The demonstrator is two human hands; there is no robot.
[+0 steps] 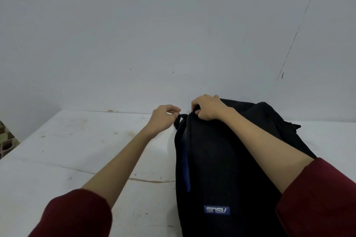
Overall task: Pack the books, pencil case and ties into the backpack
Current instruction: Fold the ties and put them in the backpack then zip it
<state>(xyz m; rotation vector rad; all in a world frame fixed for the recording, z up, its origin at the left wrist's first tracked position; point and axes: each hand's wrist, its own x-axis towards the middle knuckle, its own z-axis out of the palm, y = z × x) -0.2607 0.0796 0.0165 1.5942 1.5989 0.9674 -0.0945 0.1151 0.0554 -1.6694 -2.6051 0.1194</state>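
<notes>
Right hand (207, 108) grips the top edge of the black backpack (227, 169), fingers curled over the fabric at the far end of the bag; left hand (163, 116) hovers just beside it, thumb and fingertips drawn together as if pinching, though whether anything small sits between them cannot be told.

Filling most of the view behind is a pale grey wall (154, 25), bare apart from a few small marks and a thin dark crack (294, 38) running diagonally down its right part. Below it lies a white table (77, 150), scuffed and stained, with a faint brownish line across the middle; its far edge meets the wall, and its left edge slants toward the viewer. Past that left edge a patch of patterned floor tiles (5, 140) shows.

The backpack lies flat on the right half of the table, lengthwise away from the person, a blue logo patch (216, 210) near the close end and a dark blue strip (185, 169) running along its left side. A black strap loop (178, 120) sticks out at the far left corner, close under the left hand.

Both forearms reach forward, bare up to dark red sleeves (73, 215); the right arm crosses over the bag, the left over open tabletop. The table's left half is open between bag and edge.
</notes>
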